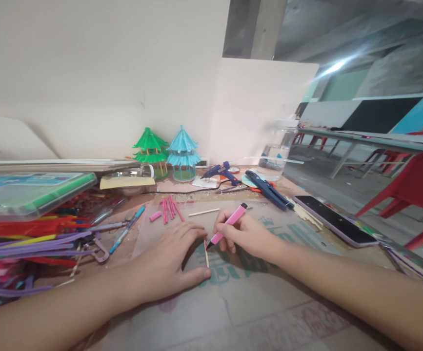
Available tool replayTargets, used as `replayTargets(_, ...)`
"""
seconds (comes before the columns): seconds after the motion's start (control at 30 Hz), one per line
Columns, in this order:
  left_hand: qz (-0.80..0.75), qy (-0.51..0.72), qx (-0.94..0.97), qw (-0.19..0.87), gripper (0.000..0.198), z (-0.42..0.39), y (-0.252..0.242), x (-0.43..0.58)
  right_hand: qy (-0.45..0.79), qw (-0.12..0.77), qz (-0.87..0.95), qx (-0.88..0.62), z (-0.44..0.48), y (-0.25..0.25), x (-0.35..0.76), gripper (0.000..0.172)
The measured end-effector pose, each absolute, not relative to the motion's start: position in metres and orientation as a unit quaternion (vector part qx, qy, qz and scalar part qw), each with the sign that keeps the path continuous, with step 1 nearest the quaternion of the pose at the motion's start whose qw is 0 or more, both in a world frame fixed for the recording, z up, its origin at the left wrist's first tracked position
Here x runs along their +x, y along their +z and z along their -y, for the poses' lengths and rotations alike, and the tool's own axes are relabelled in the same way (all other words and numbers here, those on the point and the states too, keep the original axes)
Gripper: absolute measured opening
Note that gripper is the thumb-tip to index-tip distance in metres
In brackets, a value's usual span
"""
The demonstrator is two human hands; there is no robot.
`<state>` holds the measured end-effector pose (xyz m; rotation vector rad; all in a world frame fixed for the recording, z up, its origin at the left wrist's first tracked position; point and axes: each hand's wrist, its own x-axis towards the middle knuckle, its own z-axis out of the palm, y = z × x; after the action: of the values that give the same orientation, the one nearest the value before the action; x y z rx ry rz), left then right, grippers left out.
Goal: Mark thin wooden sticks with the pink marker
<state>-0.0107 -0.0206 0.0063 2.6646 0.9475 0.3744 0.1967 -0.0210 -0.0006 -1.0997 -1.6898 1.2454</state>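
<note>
Head view, pink marker [229, 225], forearms [346, 280] cut off

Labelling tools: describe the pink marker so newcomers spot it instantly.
Over the translucent mat, find the right hand. It holds the pink marker, slanted tip-down at a thin wooden stick. Unlike the pink sticks farther left, it's thick, with black at both ends.

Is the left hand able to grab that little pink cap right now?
Probably yes: the pink cap lies just beyond the left hand, with nothing visible between them. But that hand is holding a partly pink stick, so it would likely have to let go first.
</note>
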Motion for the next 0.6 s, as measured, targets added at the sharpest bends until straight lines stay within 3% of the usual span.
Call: replayTargets(0.6, -0.322, 0.138, 0.928, 0.131, 0.044, 0.0193, 0.0032, -0.0115, 0.497, 0.361, 0.660, -0.433, 0.0224, 0.0016, 0.1958, 0.014)
